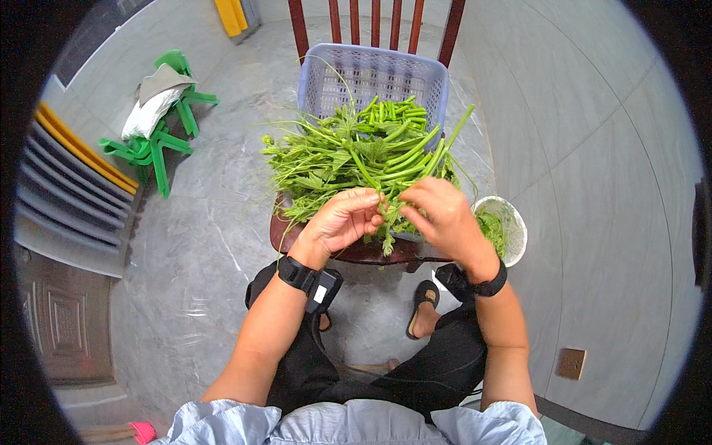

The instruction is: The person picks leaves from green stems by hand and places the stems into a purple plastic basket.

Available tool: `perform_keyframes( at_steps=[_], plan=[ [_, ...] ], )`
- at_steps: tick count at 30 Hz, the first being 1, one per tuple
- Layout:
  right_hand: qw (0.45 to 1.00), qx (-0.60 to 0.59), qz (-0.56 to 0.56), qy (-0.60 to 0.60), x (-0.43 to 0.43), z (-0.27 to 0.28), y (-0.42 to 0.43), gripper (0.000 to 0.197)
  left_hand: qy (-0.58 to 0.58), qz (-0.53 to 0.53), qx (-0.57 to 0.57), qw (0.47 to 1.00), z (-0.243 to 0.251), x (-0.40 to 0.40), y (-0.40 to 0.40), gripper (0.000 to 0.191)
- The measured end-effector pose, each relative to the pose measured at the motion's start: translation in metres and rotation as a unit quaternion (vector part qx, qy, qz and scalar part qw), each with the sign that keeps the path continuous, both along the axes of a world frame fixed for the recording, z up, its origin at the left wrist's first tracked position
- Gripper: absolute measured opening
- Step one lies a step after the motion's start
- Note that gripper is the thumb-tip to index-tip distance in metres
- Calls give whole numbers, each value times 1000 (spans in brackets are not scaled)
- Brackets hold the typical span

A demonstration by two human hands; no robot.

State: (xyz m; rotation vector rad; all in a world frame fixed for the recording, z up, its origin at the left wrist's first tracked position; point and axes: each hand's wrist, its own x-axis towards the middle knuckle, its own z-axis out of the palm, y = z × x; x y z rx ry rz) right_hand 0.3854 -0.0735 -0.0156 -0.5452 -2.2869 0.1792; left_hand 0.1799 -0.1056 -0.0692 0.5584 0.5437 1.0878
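My left hand (350, 217) pinches a green vine shoot (364, 169) between thumb and fingers; the shoot's leafy tip hangs below. Just right of it is my right hand (436, 214), fingers bent over the leaves; whether it grips anything cannot be made out. Beyond both hands a pile of leafy green vine shoots (311, 150) with curly tendrils lies on a wooden chair. Behind the pile stands a lavender plastic basket (372, 53) with short cut green stems (392, 111) inside.
A white bin (520, 239) holding green scraps stands right of the chair seat (289, 233). The chair's slatted back (375, 22) rises behind the basket. Green plastic stools (158, 161) bearing a white bag (153, 114) are at left. A tiled wall (601, 194) runs along the right.
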Motion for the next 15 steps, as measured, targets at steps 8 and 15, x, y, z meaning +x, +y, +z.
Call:
perform_keyframes(
  at_steps=[8,15],
  plan=[
    [997,49,28,-53,-26,5,-14,19,-12,6,9,1000,4,-6,-6,10],
    [997,49,11,-58,-28,-1,-13,18,-9,26,6,1000,2,-3,-5,10]
  ],
)
